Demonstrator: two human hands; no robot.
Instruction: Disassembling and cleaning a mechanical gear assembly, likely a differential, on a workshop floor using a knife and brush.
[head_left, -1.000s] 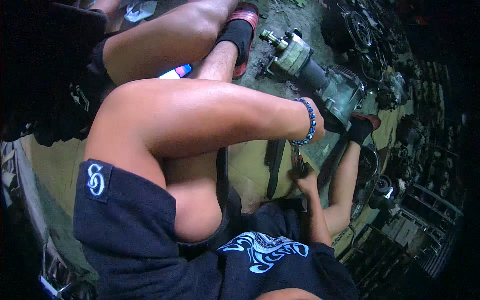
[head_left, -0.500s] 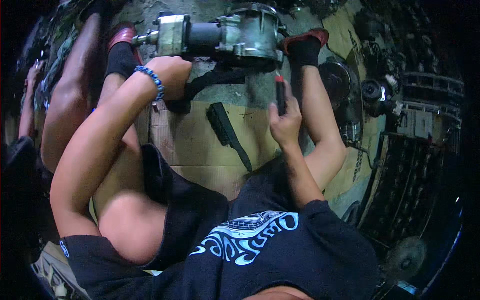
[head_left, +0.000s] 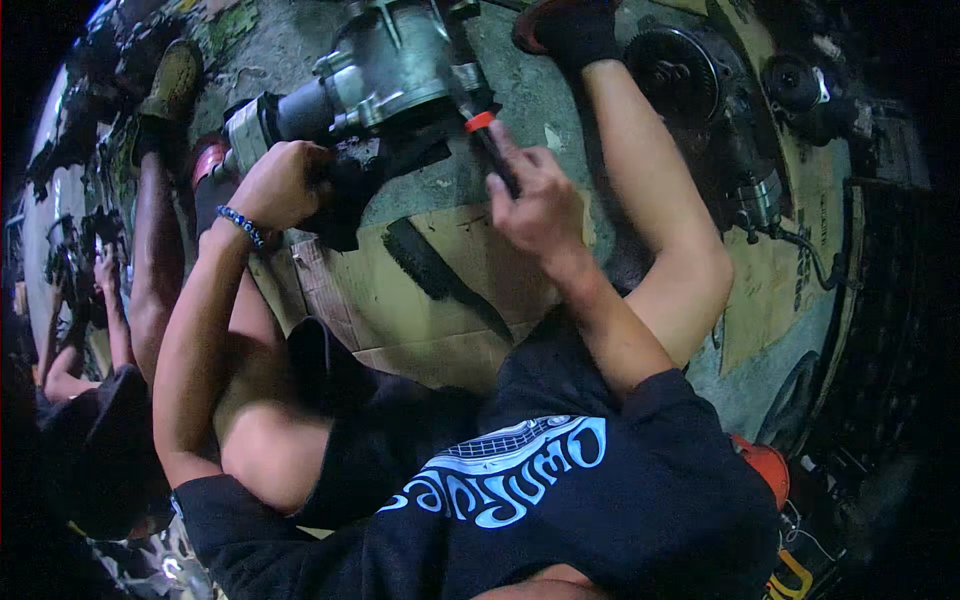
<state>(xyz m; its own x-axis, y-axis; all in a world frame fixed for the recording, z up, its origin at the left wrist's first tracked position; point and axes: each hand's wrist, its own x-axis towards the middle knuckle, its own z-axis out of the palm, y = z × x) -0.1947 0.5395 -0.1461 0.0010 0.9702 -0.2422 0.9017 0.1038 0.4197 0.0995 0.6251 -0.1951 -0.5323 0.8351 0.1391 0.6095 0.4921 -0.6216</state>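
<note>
A cylindrical metal housing (head_left: 395,70), wide at one end with a narrower dark tube (head_left: 305,110) on its left, lies between my feet. My right hand (head_left: 548,205) is wrapped round a black-handled tool (head_left: 497,155) with a red collar; its metal tip meets the right side of the housing. My left hand (head_left: 285,185) is closed beside the housing's left end, above a dark cloth-like piece (head_left: 385,165); its fingers are turned away, so what they grip is hidden. A black brush (head_left: 440,275) lies on the cardboard between my legs.
Flattened cardboard (head_left: 350,300) covers the concrete floor (head_left: 545,100). On the right are a toothed metal disc (head_left: 675,75), a round dark part (head_left: 790,80) and a red object (head_left: 765,465). Another person's arm (head_left: 118,310) and leg (head_left: 155,220) show at left.
The view has shifted, and the housing now sits further left and tilted. My right hand has moved left and up with the tool. My left hand stays closed by the housing's left end.
</note>
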